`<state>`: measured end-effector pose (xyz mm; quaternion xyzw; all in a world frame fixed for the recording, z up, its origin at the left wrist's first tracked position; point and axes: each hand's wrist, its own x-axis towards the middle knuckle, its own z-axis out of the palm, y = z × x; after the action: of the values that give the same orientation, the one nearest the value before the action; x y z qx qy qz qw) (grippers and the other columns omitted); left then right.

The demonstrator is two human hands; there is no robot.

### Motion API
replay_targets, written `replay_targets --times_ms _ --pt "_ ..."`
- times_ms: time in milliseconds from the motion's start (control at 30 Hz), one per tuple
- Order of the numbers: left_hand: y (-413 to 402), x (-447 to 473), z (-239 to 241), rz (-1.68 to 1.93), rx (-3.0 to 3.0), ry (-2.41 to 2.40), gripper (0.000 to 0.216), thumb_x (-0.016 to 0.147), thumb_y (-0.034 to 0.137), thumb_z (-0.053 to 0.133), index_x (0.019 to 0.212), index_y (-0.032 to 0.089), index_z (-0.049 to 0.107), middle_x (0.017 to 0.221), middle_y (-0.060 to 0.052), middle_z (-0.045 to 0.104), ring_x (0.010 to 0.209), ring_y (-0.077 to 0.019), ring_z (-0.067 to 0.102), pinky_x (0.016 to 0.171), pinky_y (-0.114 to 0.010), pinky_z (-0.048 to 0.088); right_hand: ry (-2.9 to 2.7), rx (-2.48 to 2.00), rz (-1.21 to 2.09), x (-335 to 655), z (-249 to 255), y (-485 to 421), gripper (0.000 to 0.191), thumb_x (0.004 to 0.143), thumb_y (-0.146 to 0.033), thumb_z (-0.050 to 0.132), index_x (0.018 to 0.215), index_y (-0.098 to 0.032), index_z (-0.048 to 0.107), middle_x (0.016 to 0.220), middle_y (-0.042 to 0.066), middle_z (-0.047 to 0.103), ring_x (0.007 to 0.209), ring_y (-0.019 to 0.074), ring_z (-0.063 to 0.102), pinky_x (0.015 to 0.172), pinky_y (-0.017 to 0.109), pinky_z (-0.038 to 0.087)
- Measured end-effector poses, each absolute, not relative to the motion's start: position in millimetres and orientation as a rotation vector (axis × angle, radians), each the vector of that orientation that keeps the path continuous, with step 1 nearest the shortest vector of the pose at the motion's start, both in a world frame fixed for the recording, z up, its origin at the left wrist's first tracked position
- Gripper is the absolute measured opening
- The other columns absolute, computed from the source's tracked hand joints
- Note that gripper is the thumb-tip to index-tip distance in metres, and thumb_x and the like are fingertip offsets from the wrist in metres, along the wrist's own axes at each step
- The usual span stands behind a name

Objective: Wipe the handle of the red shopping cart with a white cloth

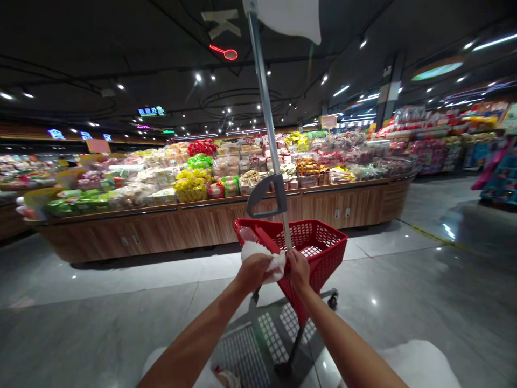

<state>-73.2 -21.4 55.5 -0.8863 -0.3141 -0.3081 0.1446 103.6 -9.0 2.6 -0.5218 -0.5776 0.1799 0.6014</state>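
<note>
My left hand (255, 271) is closed on a bunched white cloth (253, 248), beside the handle end of a red shopping cart (328, 257). Close by, my right hand (299, 268) has its fingers wrapped around the lower end of a metal pole (263, 89). The pole rises, slightly tilted, in front of the cart. A grey loop-shaped grip (280, 195) is fitted on it, and a white panel (288, 17) sits at its top. The pole's lowest end is hidden by my fingers.
A long wood-sided display counter (226, 221) heaped with packaged food stands beyond the cart. More stocked shelves (432, 148) are at the right. The cart's wheels (333, 299) rest on a shiny grey floor (121, 328). A floor-standing blue display (501, 180) is at the far right.
</note>
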Motion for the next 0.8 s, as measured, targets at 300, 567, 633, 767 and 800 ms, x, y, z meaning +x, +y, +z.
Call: replay_targets --times_ms 300,567,633,767,800 --pt "37.9 -86.3 88.1 -1.188 -2.281 -1.553 0.034 0.093 0.04 0.044 0.112 0.018 0.063 0.114 -0.009 0.068 0.111 -0.0254 0.06 0.098 -0.041 0.046 -1.184 -1.039 0.526 183.7 -3.6 -12.5 0.048 0.089 -0.061 0.035 0.061 -0.023 0.045 0.055 -0.003 0.049 0.055 0.0148 0.045 0.056 0.027 0.036" --pt "-23.7 6.6 75.0 -0.829 -2.853 -1.18 0.037 0.091 0.046 0.047 0.114 0.024 0.065 0.118 -0.004 0.067 0.123 -0.0239 0.051 0.111 -0.042 0.033 -1.158 -1.003 0.57 214.4 -12.4 -0.8 0.051 0.086 -0.065 0.036 0.058 -0.023 0.042 0.053 -0.002 0.048 0.052 0.0139 0.043 0.052 0.027 0.036" --pt "-15.3 2.3 81.7 -0.751 -2.808 -1.214 0.035 0.088 0.048 0.052 0.112 0.026 0.066 0.12 -0.004 0.066 0.124 -0.0247 0.05 0.11 -0.044 0.032 -1.163 -1.013 0.573 215.2 -13.3 2.1 0.051 0.085 -0.066 0.035 0.058 -0.023 0.042 0.053 -0.002 0.048 0.052 0.0138 0.042 0.051 0.027 0.035" --pt "24.1 -25.8 94.5 -0.755 -2.565 -1.503 0.029 0.09 0.042 0.051 0.111 0.029 0.066 0.122 -0.002 0.064 0.118 -0.0213 0.054 0.104 -0.038 0.039 -1.221 -1.035 0.567 207.8 -12.7 6.9 0.052 0.085 -0.066 0.034 0.058 -0.023 0.044 0.054 -0.002 0.049 0.053 0.014 0.044 0.052 0.026 0.035" --pt "31.7 -32.2 95.8 -0.769 -2.513 -1.568 0.028 0.09 0.04 0.051 0.11 0.028 0.066 0.12 -0.002 0.065 0.116 -0.0206 0.056 0.103 -0.036 0.04 -1.23 -1.04 0.566 204.6 -12.1 8.0 0.051 0.085 -0.065 0.033 0.058 -0.023 0.044 0.053 -0.002 0.049 0.053 0.0141 0.044 0.053 0.027 0.035"
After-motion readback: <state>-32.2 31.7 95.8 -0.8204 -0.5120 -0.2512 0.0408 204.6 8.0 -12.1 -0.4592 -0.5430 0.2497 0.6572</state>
